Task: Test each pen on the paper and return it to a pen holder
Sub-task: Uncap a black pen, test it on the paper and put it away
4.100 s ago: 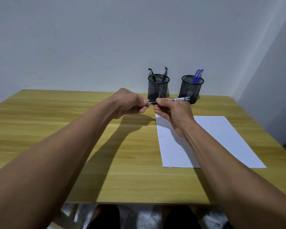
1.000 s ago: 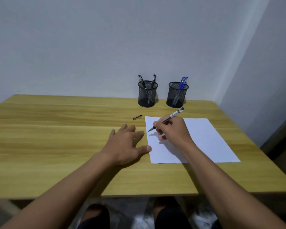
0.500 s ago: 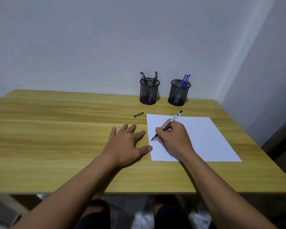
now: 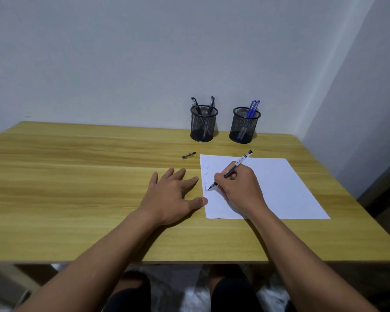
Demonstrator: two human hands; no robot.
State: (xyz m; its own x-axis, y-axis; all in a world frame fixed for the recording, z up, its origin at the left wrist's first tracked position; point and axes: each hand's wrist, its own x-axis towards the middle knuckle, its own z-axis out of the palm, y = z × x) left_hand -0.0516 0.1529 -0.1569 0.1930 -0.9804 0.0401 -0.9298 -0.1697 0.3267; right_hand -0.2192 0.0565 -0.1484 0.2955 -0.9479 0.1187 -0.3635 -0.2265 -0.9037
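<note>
My left hand (image 4: 171,194) lies flat, fingers spread, thumb at the white paper sheet's (image 4: 279,188) near-left edge. My right hand (image 4: 239,188) pinches the black-tipped clear pen (image 4: 231,170), tip on paper, barrel slanting up-right. Small black pen cap (image 4: 189,155) lies just beyond my left fingertips, so left is nearer. Two black mesh holders (image 4: 203,124) sit farther back.

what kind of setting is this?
Likely a plain desk in a room corner: wooden table against bare walls, two mesh pen holders, a paper sheet the right hand writes on.
</note>
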